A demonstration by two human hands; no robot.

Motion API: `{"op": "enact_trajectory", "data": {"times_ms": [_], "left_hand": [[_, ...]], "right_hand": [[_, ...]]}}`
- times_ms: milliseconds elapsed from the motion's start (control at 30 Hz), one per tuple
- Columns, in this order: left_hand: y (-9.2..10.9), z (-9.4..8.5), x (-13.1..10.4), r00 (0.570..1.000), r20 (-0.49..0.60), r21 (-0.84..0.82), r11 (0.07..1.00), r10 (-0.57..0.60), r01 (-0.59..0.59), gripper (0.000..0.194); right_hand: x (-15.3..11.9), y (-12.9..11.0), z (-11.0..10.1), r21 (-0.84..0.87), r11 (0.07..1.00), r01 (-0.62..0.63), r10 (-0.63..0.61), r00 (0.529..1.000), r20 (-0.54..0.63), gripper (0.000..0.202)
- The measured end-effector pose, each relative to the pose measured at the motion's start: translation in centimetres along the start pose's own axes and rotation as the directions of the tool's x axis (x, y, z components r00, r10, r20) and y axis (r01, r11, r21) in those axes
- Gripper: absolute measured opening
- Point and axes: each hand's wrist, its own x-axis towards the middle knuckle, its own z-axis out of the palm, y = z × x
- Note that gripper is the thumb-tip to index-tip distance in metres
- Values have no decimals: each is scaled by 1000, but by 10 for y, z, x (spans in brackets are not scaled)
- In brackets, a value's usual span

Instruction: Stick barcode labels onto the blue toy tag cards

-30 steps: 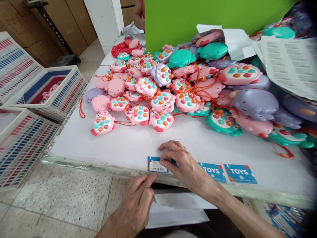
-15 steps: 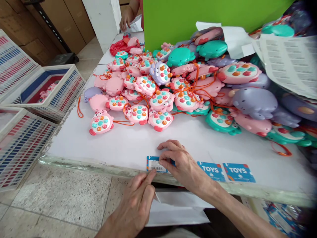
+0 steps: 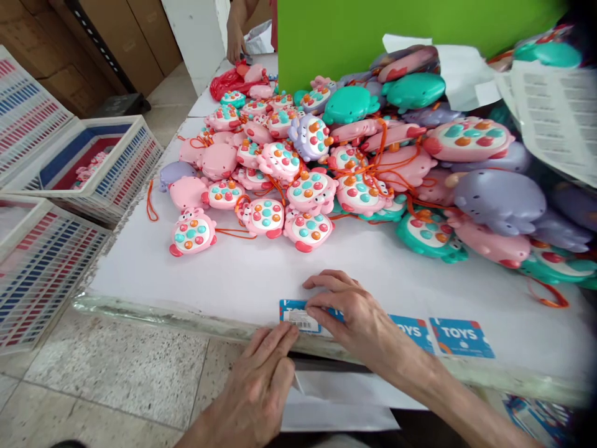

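The right hand (image 3: 359,314) arches over a blue card (image 3: 291,305) on the table (image 3: 140,274), thumb and forefinger drawn in at its white barcode label (image 3: 302,322); whether they pinch or press it, I cannot tell. The left hand (image 3: 261,373) sets its fingertips at the card's near edge, seemingly to steady it; its underside is hidden, so any grip is unclear. White paper (image 3: 340,418) lies below, between the forearms. Two TOYS cards (image 3: 461,338) lie flat beside the right wrist, probably spread for easy reach. Beyond both hands, toys (image 3: 265,218) are heaped, presumably out of the fingers' way.
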Motion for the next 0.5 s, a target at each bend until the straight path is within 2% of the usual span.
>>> {"op": "enact_trajectory", "data": {"times_ms": [167, 267, 300, 400, 500], "left_hand": [[-1, -2, 1, 1000, -7, 7, 1000, 3, -3, 32], [-1, -2, 2, 1000, -26, 4, 1000, 15, -15, 31], [-1, -2, 1, 1000, -26, -1, 1000, 10, -10, 31], [-1, 0, -1, 1000, -31, -13, 1000, 0, 0, 30], [0, 2, -3, 1000, -25, 9, 1000, -1, 2, 33]], "right_hand": [[3, -7, 0, -16, 999, -50, 49, 998, -51, 14], [10, -13, 6, -148, 987, -66, 54, 995, -83, 44], [13, -13, 8, -203, 977, -66, 52, 996, -74, 48], [21, -11, 11, -288, 953, -93, 76, 995, -68, 38], [18, -4, 8, -231, 969, -90, 72, 994, -85, 26]]}}
